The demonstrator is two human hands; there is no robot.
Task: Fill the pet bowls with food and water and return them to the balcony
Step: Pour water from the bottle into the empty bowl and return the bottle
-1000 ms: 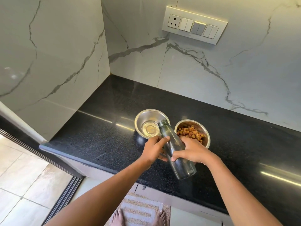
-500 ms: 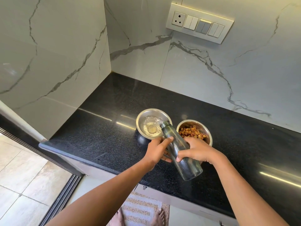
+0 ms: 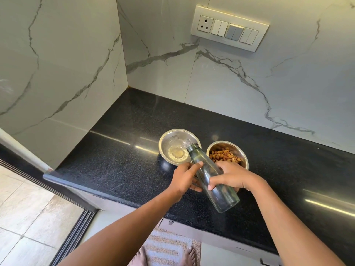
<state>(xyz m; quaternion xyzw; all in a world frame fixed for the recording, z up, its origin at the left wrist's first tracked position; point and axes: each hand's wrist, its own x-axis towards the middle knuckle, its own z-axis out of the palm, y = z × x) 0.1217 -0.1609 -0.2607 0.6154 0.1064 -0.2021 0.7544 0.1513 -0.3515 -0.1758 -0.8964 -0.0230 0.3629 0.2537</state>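
Two steel pet bowls stand side by side on the black granite counter [image 3: 119, 162]. The left bowl [image 3: 167, 140] holds rippling water. Brown kibble fills the right bowl [image 3: 241, 150]. A clear glass bottle [image 3: 211, 177] is tipped with its open mouth over the left bowl's rim, water running out. My left hand [image 3: 185, 179] grips the bottle near its neck from the left. My right hand [image 3: 231, 176] grips its body from the right, partly covering the kibble bowl's near rim.
Marble walls close the corner behind and to the left. A switch panel [image 3: 229, 28] sits on the back wall. The counter's front edge runs below my arms. A striped mat [image 3: 167, 246] lies under my bare feet; a sliding door track and tiled floor lie at the left.
The bottle has tipped further toward the left bowl and more water ripples in it. Both hands keep their hold on the bottle.
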